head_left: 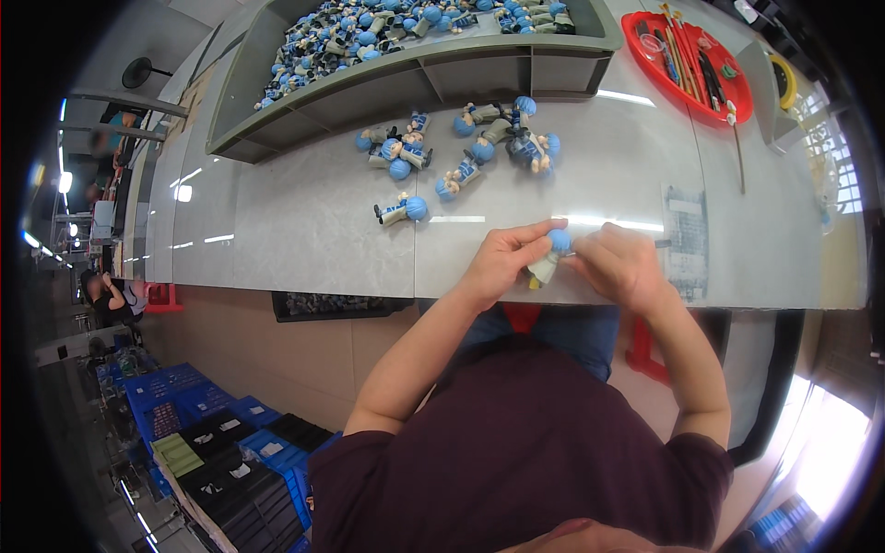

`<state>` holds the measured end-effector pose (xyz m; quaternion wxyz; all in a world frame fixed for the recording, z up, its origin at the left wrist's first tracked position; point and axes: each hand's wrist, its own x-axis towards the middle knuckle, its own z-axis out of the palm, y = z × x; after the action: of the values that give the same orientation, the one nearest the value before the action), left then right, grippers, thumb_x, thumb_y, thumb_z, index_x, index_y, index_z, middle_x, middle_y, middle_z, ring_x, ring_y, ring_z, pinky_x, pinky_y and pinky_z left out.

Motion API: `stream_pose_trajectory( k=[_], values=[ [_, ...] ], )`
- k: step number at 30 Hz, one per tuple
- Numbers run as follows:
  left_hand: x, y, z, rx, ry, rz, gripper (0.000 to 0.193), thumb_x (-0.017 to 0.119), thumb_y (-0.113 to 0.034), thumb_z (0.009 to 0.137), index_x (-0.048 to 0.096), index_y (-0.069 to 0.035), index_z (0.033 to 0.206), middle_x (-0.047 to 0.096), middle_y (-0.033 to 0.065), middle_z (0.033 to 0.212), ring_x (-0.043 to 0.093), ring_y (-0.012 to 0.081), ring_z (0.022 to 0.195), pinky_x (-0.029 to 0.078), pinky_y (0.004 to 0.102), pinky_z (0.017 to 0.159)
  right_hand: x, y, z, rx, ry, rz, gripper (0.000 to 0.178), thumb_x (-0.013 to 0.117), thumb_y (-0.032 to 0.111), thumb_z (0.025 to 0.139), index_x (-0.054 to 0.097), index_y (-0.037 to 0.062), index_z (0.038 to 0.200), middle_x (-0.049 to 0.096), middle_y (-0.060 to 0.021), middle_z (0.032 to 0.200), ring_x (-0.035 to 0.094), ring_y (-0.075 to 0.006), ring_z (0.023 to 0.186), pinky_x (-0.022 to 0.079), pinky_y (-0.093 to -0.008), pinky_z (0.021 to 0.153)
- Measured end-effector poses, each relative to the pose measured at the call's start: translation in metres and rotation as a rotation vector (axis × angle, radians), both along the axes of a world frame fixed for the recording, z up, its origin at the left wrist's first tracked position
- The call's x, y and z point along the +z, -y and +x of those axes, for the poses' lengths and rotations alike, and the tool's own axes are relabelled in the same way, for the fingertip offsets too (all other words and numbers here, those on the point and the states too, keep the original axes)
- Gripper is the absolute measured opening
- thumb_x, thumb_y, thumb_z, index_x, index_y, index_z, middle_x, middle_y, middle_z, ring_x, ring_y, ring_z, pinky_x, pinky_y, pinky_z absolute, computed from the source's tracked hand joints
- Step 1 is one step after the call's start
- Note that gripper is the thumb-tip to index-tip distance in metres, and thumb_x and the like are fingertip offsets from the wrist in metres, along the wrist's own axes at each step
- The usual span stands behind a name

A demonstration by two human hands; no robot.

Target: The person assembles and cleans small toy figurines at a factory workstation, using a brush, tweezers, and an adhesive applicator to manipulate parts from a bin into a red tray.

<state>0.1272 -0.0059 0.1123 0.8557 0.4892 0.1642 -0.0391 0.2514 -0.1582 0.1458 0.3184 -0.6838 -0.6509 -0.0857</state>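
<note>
Near the table's front edge, my left hand [498, 265] pinches a small doll figurine [544, 268] with a round blue head and a pale, cape-like body. My right hand [622, 264] is closed close against the figurine's right side. From behind its knuckles sticks the dark end of a slim, pen-like tool [663, 244]; its tip is hidden by the fingers. Several like figurines lie loose beyond my hands, among them a single one [402, 210] to the left and a cluster [535, 147] farther back.
A large grey bin [433, 81] heaped with figurines stands at the back. At the back right, a red oval tray [687, 103] holds brushes and tools, a thin stick [739, 161] beside it. A yellow tape roll [784, 81] lies farther right. Blue crates [175, 380] stand on the left floor.
</note>
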Motion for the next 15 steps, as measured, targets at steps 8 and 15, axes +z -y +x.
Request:
stream_pose_trajectory(
  k=[8, 15],
  values=[
    [-0.0004, -0.0008, -0.001, -0.004, -0.012, -0.008, 0.034, 0.049, -0.012, 0.09, 0.049, 0.0, 0.122, 0.058, 0.0032, 0.097, 0.052, 0.0074, 0.087, 0.044, 0.0218, 0.075, 0.0002, -0.0004, 0.0006, 0.013, -0.004, 0.005, 0.017, 0.069, 0.015, 0.069, 0.058, 0.007, 0.077, 0.051, -0.0032, 0.061, 0.053, -0.018, 0.055, 0.042, -0.029, 0.046],
    [-0.0009, -0.0003, -0.001, 0.005, -0.004, -0.02, 0.034, 0.049, -0.011, 0.09, 0.048, 0.0, 0.122, 0.058, 0.0033, 0.098, 0.052, 0.0081, 0.088, 0.043, 0.0224, 0.077, -0.0009, -0.0007, -0.0003, 0.0, -0.001, 0.021, 0.017, 0.07, 0.015, 0.069, 0.058, 0.0069, 0.077, 0.051, -0.0027, 0.061, 0.052, -0.0177, 0.054, 0.042, -0.029, 0.045]
  ],
)
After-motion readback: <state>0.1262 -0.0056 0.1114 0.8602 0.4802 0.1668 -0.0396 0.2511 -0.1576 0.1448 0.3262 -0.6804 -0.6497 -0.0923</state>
